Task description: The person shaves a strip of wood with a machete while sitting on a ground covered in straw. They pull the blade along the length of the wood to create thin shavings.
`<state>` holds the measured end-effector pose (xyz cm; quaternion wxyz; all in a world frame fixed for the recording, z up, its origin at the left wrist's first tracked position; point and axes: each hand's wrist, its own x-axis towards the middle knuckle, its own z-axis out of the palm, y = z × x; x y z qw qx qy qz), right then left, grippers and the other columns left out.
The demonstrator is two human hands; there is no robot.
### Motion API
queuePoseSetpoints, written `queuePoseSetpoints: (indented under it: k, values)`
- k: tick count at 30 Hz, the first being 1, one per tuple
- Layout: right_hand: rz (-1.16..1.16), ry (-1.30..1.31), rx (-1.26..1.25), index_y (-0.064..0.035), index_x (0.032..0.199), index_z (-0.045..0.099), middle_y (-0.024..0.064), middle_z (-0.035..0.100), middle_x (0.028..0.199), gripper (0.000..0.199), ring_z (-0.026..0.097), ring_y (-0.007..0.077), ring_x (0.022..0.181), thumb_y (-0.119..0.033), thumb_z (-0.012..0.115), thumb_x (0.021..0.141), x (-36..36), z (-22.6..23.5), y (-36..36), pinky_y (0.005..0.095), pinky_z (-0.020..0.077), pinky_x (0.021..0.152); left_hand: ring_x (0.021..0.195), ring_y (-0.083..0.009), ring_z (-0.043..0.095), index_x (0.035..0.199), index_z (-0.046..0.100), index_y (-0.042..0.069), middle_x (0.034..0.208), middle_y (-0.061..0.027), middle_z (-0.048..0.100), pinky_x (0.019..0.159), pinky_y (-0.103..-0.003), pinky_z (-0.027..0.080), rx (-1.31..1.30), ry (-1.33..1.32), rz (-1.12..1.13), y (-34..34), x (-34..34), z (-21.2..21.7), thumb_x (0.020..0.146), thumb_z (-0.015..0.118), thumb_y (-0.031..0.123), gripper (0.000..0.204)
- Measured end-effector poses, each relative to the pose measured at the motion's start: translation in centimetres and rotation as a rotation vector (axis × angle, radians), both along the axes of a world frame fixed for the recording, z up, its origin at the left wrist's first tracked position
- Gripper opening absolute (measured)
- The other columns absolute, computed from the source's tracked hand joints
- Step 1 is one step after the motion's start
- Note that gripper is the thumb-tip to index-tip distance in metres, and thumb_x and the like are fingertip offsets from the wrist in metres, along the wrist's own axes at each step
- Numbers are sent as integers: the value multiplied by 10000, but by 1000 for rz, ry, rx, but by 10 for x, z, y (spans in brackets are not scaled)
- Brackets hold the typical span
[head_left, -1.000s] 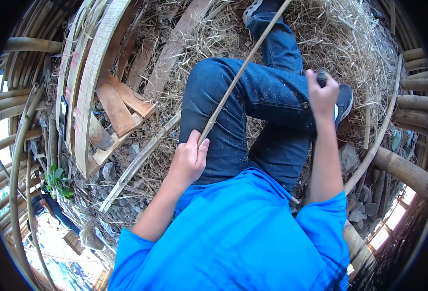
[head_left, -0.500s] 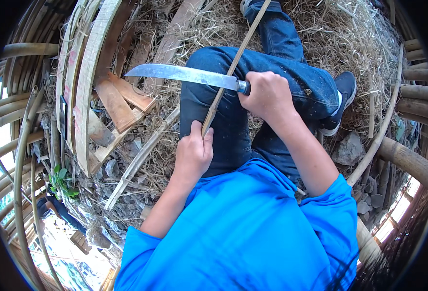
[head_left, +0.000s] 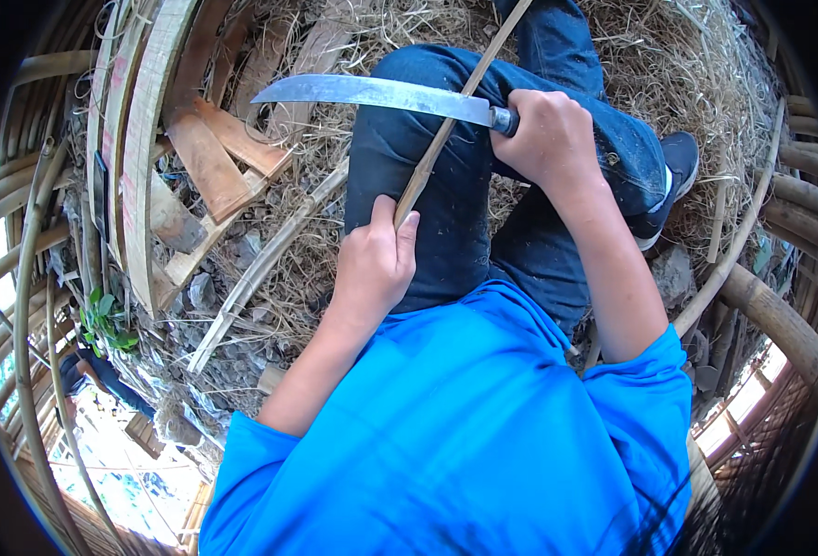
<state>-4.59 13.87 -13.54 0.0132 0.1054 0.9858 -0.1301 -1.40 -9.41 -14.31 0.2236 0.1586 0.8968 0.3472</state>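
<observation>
A long, thin strip that looks like split bamboo (head_left: 435, 151) slants up and away across my thigh. My left hand (head_left: 377, 255) is closed round its near end, thumb and forefinger along the strip. In my right hand (head_left: 551, 139) is the dark handle of a machete (head_left: 372, 93), a long curved blade whose tip points left. The blade lies across the strip over my knee, a good way beyond my left hand. Most of the handle is hidden inside the right fist.
My legs in dark jeans (head_left: 418, 83) are bent beneath the work. Long planks (head_left: 152, 148) and short wood pieces (head_left: 207, 167) lie to the left, with a split bamboo length (head_left: 265, 264) nearby. Wood shavings (head_left: 659, 65) cover the ground; bamboo poles (head_left: 775, 310) stand at the right.
The machete and right hand have slid farther along the strip, away from my left hand. The left hand keeps its hold. The whole view has shifted slightly.
</observation>
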Motion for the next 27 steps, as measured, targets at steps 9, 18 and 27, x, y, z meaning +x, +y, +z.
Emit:
queuePoseSetpoints:
  k: [9,18,27]
  values:
    - [36,-39,89,-61,754,686,187,668,741,223,674,352,733,-277,661,707,-5,-2,6,430,554,694,612,-470,565,904,470,3,583,-255,527,506,-514,394,5,-63,33,0,-3,2,978,463,244,251]
    - [-569,-227,421,13,994,681,263,661,993,437,637,402,976,-348,551,784,-41,19,209,466,498,868,589,-451,586,878,439,13,569,-252,553,492,-525,443,54,-31,-19,-8,-4,1,951,501,219,227]
    - [-758,190,-175,54,695,636,201,613,601,361,618,307,602,-300,595,753,12,-22,174,407,459,636,584,-456,579,887,440,8,561,-250,545,486,-529,429,36,-75,-33,-3,-3,5,948,512,227,238]
